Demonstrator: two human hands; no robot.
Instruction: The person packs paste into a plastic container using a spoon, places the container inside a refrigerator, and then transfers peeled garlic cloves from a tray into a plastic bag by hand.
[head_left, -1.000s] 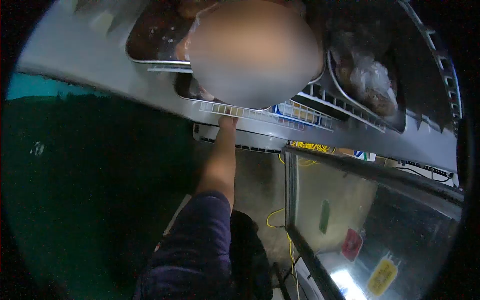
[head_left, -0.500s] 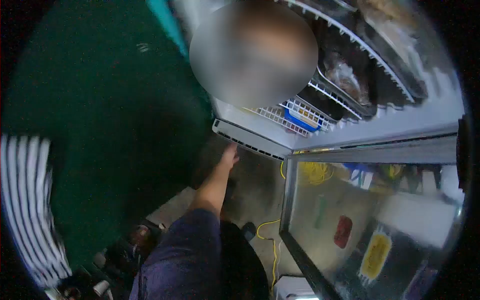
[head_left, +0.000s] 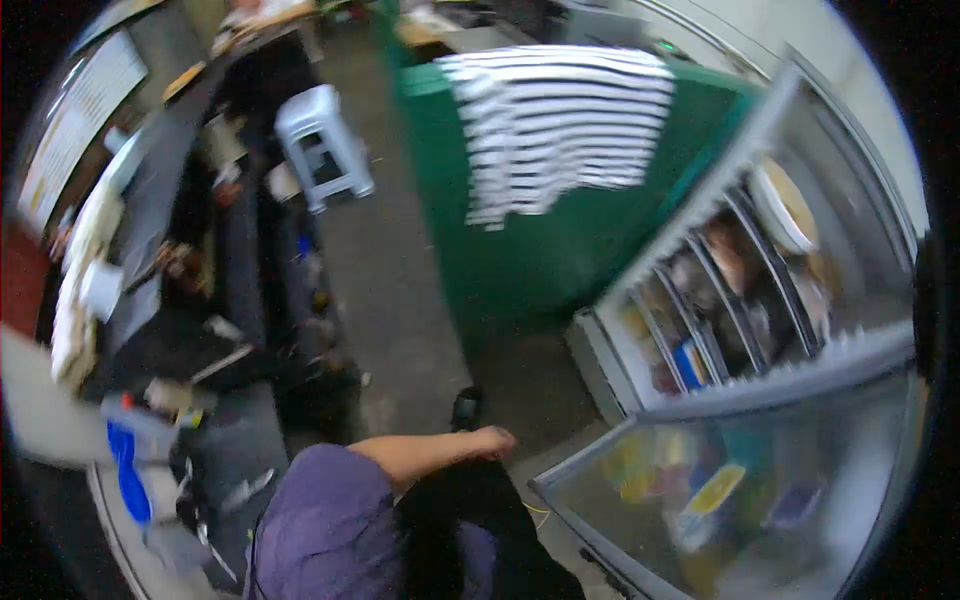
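Observation:
My left hand (head_left: 493,442) is out in front of my body at about waist height, below a purple sleeve. It is small and blurred, so how its fingers are set cannot be made out, and no object shows in it. Nearest to it on the right is an upright fridge (head_left: 603,366) with its glass door (head_left: 600,450) swung open. Several shelves show inside, with a white bowl (head_left: 783,205) on an upper one and a blue item (head_left: 689,364) lower down. My right hand is out of view.
A green partition (head_left: 540,260) with a striped cloth (head_left: 565,120) over it stands beyond the fridge. Left of the walkway (head_left: 395,260) are a plastic stool (head_left: 322,145) and dark counters (head_left: 150,330). A blue-handled tool (head_left: 128,475) lies at lower left.
The view has swung left and back from the fridge, bringing the walkway, stool and counters into sight. My left arm has dropped from the fridge base toward my body. The door remains open.

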